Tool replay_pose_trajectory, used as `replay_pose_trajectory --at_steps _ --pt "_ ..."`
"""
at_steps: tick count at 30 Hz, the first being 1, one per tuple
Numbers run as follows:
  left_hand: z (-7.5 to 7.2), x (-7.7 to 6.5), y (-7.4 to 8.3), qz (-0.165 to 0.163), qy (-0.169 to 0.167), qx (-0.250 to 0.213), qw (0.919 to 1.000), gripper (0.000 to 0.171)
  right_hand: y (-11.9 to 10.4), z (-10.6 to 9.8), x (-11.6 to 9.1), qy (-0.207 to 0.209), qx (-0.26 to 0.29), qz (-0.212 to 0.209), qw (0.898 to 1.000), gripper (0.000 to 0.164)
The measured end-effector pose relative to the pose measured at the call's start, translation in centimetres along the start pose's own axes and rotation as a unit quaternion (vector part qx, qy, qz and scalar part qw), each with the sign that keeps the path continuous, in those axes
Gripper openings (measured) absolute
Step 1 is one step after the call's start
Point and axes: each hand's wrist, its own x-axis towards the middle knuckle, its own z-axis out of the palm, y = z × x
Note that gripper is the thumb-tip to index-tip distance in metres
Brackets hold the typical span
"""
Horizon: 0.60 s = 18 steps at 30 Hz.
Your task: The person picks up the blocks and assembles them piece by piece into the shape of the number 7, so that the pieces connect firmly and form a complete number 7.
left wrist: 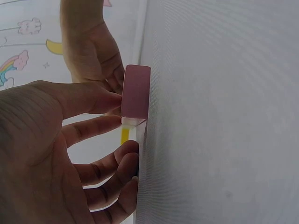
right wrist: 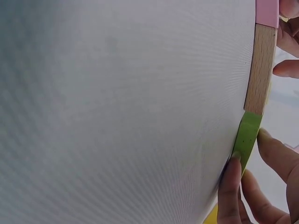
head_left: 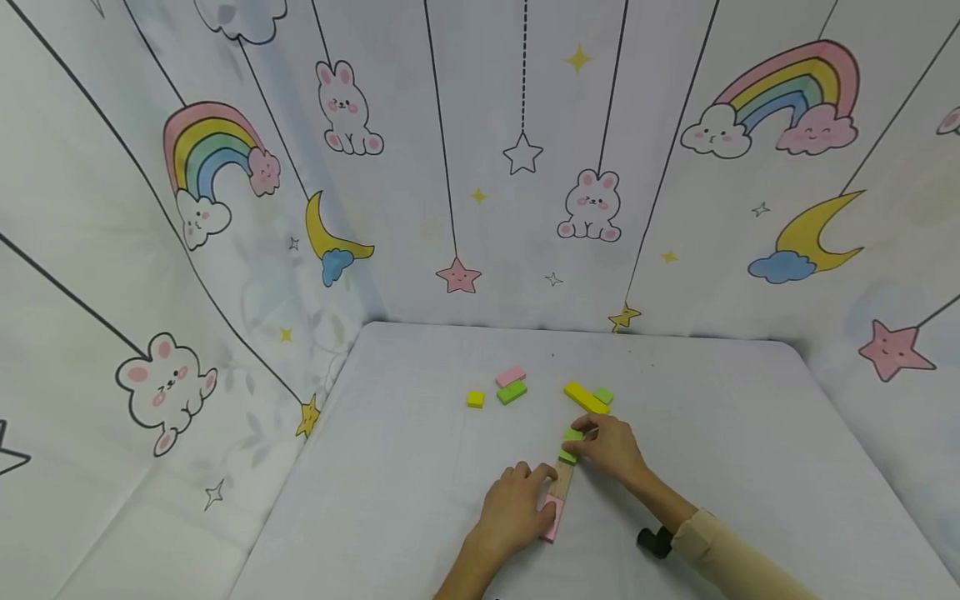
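A row of blocks runs away from the person: a pink block (head_left: 553, 517) nearest, a block with a bare wood face (head_left: 560, 481) in the middle, a green block (head_left: 567, 457) at the far end. My right hand (head_left: 611, 448) pinches the green block between thumb and fingers, hiding part of it. In the right wrist view the green block (right wrist: 247, 136) meets the end of the wood-faced block (right wrist: 260, 70). My left hand (head_left: 513, 510) lies along the row's left side. Its thumb touches the pink block (left wrist: 136, 91), with the index fingertip close by the wood-faced one.
Farther back on the white table (head_left: 390, 467) lie a yellow cube (head_left: 476, 400), a pink block (head_left: 511, 377) against a green block (head_left: 512, 392), and a long yellow block (head_left: 586, 397) beside a small green one (head_left: 603, 395). A dark object (head_left: 654, 542) sits by the right forearm.
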Motion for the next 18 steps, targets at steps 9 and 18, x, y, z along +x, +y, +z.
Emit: replay_pose_trajectory --at_steps 9,18 --pt "-0.47 -0.14 0.34 -0.006 -0.005 -0.001 1.0000 0.036 0.12 -0.04 0.10 -0.003 0.002 -0.006 1.000 0.034" --pt "-0.15 -0.07 0.17 -0.004 -0.002 0.000 1.0000 0.036 0.04 -0.03 0.05 -0.007 0.007 -0.006 1.000 0.035"
